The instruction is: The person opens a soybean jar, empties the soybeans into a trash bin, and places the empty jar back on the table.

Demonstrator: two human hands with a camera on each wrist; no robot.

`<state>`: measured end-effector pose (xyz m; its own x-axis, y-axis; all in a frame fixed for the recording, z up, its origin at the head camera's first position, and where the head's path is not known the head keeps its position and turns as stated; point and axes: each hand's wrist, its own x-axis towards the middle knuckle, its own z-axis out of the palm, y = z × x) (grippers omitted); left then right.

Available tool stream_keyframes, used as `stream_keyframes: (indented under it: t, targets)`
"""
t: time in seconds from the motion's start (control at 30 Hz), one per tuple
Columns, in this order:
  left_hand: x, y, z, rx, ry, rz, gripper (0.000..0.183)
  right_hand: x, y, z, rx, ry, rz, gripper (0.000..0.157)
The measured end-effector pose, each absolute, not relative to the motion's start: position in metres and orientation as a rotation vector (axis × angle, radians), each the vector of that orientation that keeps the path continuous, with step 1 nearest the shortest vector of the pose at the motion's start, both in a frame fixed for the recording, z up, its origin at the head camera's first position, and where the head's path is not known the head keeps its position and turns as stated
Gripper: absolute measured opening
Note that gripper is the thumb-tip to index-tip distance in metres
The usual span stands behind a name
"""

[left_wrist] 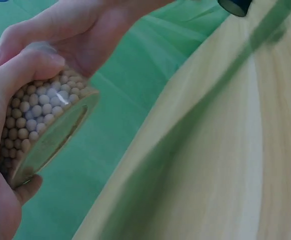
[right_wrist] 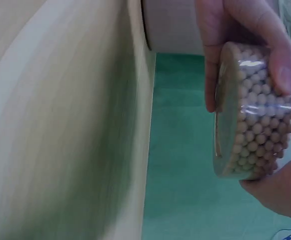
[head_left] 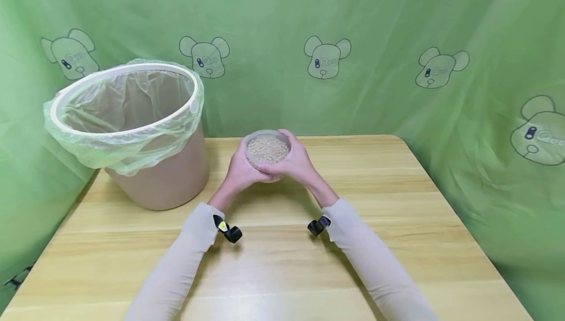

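A clear round jar [head_left: 261,132] full of small beige balls [head_left: 268,150] is held up over the far part of the table by both hands. My left hand [head_left: 240,170] grips its left side, and my right hand [head_left: 301,161] grips the right side. In the left wrist view the jar [left_wrist: 50,150] is tilted, its flat base showing, with the left thumb [left_wrist: 33,70] across its side. The right wrist view shows the jar [right_wrist: 226,135] between both hands, fingers around its wall and the balls packed inside.
To the left on the wooden table [head_left: 273,267] stands a pinkish bin [head_left: 163,181] with a white rim ring and a translucent green liner folded over it. Green cloth [head_left: 269,86] with bear prints hangs behind and along the sides. Small dark cameras [head_left: 233,234] sit on both wrists.
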<state>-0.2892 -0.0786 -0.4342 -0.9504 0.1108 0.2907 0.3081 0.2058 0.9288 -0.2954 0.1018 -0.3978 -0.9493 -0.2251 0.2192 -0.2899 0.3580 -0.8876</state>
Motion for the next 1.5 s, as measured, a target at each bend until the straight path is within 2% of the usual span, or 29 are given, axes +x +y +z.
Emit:
stream_keyframes:
  t: [0.23, 0.5, 0.6, 0.7, 0.9, 1.07, 1.23, 1.5]
  targets:
    - [-0.292, -0.089, -0.428, -0.612, -2.379, -1.911, 0.118, -0.294, 0.115, -0.401, 0.649, -2.542, 1.713, 0.112]
    - [-0.305, -0.109, -0.420, -1.050, -2.310, -2.173, 0.114, -0.309, 0.130, -0.386, 1.118, -2.581, 1.723, 0.106]
    - [-0.305, -0.110, -0.421, -1.115, -2.258, -2.244, 0.114, -0.312, 0.134, -0.379, 1.206, -2.612, 1.738, 0.107]
    - [-0.301, -0.106, -0.423, -1.014, -2.228, -2.227, 0.113, -0.309, 0.135, -0.376, 1.117, -2.650, 1.727, 0.109]
    - [-0.294, -0.092, -0.425, -0.557, -2.275, -1.949, 0.119, -0.298, 0.117, -0.379, 0.714, -2.656, 1.642, 0.124]
    - [-0.292, -0.084, -0.425, -0.435, -2.331, -1.803, 0.128, -0.294, 0.105, -0.383, 0.533, -2.631, 1.595, 0.126]
    - [-0.292, -0.084, -0.425, -0.465, -2.347, -1.844, 0.127, -0.297, 0.111, -0.382, 0.584, -2.649, 1.596, 0.123]
    - [-0.297, -0.093, -0.425, -0.634, -2.298, -2.014, 0.117, -0.313, 0.129, -0.379, 0.918, -2.686, 1.621, 0.113]
